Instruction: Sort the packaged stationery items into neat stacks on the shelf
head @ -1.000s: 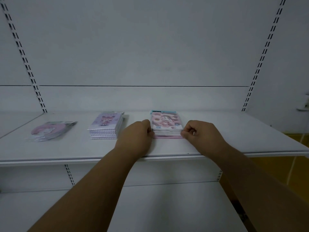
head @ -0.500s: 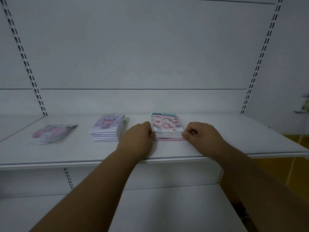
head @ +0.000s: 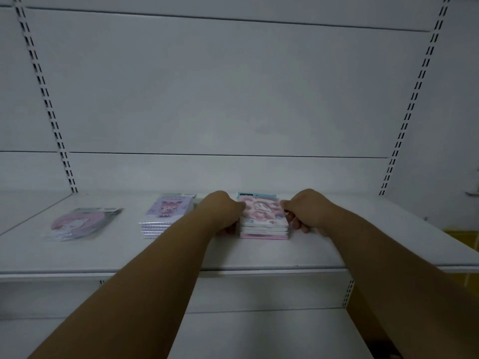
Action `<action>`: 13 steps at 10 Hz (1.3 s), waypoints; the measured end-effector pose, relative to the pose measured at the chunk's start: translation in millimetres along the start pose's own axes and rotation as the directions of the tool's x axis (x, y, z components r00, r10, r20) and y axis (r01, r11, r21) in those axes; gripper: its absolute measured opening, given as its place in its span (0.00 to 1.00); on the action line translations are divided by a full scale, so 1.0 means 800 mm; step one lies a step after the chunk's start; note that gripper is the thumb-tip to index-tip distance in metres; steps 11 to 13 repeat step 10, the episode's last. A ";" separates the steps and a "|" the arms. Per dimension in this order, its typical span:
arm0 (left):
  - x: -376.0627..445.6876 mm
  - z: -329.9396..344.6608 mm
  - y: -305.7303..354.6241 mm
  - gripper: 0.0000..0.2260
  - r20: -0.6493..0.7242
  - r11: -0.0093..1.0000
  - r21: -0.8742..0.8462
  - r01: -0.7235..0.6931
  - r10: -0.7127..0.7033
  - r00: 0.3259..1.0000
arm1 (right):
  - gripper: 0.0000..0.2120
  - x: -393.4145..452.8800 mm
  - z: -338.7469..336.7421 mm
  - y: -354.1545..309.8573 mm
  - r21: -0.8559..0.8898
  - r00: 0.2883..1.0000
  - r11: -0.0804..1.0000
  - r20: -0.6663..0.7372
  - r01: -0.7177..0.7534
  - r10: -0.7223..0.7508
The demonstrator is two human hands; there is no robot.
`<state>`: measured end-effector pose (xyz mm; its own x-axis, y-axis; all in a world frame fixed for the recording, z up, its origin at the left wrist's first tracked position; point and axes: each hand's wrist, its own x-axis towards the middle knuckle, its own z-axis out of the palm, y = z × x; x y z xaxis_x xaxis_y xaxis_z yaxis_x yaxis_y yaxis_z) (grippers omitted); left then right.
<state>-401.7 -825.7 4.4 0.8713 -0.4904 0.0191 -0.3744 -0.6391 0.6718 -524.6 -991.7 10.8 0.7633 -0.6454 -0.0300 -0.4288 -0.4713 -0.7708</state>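
Both hands further back on the shelf [head: 77, 257] than a second ago, and the pink stack [head: 263, 221] with them: nearer the back wall [head: 233, 99] now, well clear of the front lip. Left hand [head: 223, 211] curled against the stack's left edge, right hand [head: 305, 211] curled against its right edge, fingers [head: 298, 225] bent in on the lower packs; a squeeze from both sides, as in the earlier views. Top pack square over those beneath, edges close to flush, only the lowest pink one jutting slightly toward the front.

Probably the end of squaring up and seating this stack, not a fresh pick. Purple stack [head: 166, 216] just left of the left wrist, already tidy, untouched. Round pink pack [head: 83, 224] further left, lying alone and slightly askew, apparently still to be dealt with.

Shelf white, flat, metal by the look of it, dimly lit. Behind it a plain white panelled wall, with slotted uprights [head: 49, 104] left and right. Another white shelf below, under the forearms. Strip of yellow at the far right edge, beyond the shelving; too little visible to name.
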 end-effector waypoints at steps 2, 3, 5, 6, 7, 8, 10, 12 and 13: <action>0.006 0.006 -0.001 0.15 -0.015 0.985 0.165 -0.042 0.045 0.999 | 0.19 0.008 0.011 -0.007 -0.047 1.000 0.999 0.004 0.013 -0.012; 0.006 0.007 0.000 0.15 0.000 0.980 0.189 -0.063 0.064 0.998 | 0.18 0.004 0.012 -0.008 -0.024 1.000 1.000 -0.010 0.001 -0.002; 0.007 0.011 -0.002 0.13 -0.009 0.969 0.233 -0.085 0.090 0.996 | 0.17 0.003 0.012 -0.008 0.005 1.000 1.000 -0.021 -0.017 0.017; 0.010 0.011 -0.004 0.15 -0.015 0.975 0.204 -0.087 0.092 0.996 | 0.16 0.004 0.011 -0.008 0.021 0.999 0.999 -0.019 -0.027 0.028; 0.005 0.010 -0.001 0.15 -0.020 0.977 0.204 -0.059 0.065 0.998 | 0.17 0.003 0.009 -0.009 0.027 1.000 0.999 -0.007 -0.030 0.030; -0.007 0.004 0.004 0.15 -0.023 0.965 0.252 -0.070 0.078 0.997 | 0.20 0.001 0.005 -0.019 -0.179 0.997 0.983 -0.070 0.031 -0.044; -0.035 -0.008 0.009 0.17 -0.269 0.950 0.295 -0.105 0.188 0.944 | 0.13 -0.016 0.018 -0.058 -0.329 0.853 0.865 -0.240 0.379 -0.464; -0.035 -0.008 0.009 0.17 -0.269 0.950 0.295 -0.105 0.188 0.944 | 0.13 -0.016 0.018 -0.058 -0.329 0.853 0.865 -0.240 0.379 -0.464; -0.035 -0.008 0.009 0.17 -0.269 0.950 0.295 -0.105 0.188 0.944 | 0.13 -0.016 0.018 -0.058 -0.329 0.853 0.865 -0.240 0.379 -0.464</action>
